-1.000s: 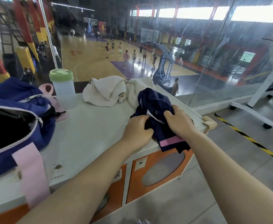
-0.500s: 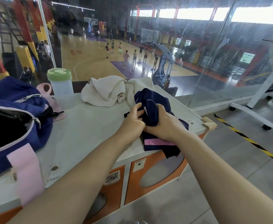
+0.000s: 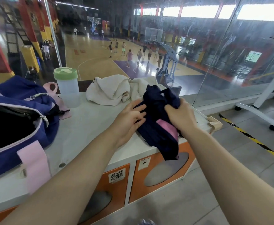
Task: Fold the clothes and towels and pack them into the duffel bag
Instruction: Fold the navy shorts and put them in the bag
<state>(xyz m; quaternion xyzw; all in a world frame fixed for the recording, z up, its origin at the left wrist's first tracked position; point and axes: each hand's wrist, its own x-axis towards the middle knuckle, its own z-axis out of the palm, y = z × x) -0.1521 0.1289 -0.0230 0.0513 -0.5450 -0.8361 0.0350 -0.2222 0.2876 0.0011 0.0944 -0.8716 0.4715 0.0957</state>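
Note:
A navy garment with a pink band (image 3: pixel 159 127) lies bunched at the right end of the white cabinet top (image 3: pixel 87 127), part of it hanging over the front edge. My right hand (image 3: pixel 180 116) grips its upper part and lifts it. My left hand (image 3: pixel 129 117) is beside the garment with fingers spread, touching its left side. Behind them a crumpled white towel (image 3: pixel 110 91) lies on the cabinet. The navy and pink duffel bag (image 3: pixel 19 124) stands unzipped at the left, its dark inside showing.
A translucent shaker bottle with a green lid (image 3: pixel 67 86) stands between the bag and the towel. A glass wall runs behind the cabinet. A beige hook (image 3: pixel 215 125) sits at the cabinet's right corner. To the right, a white wheeled stand (image 3: pixel 261 109) and yellow-black floor tape (image 3: pixel 253 140).
My right hand has lifted the navy garment higher and to the right. My left hand let go of the cloth and opened its fingers beside it.

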